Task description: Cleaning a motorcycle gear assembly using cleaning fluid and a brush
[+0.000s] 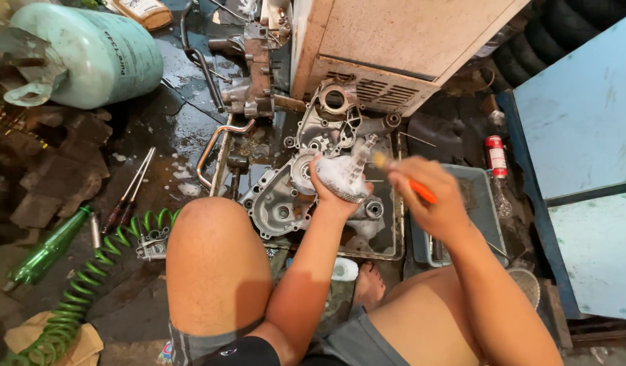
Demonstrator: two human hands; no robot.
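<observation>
Left hand [330,190] grips a small grey metal part [345,175], long axis running up-right over the engine cover [286,196]. Right hand [428,196] closes on one orange-handled brush [401,177], bristles pointing up-left at the part. One cover lies in a metal tray [394,251]; two screwdrivers [128,193] on the floor left.

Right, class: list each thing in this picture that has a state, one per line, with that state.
left hand: gripping a small soapy metal part
right hand: holding an orange-handled brush
engine cover: lying flat, wet
green bottle: on its side
gas cylinder: on its side
</observation>
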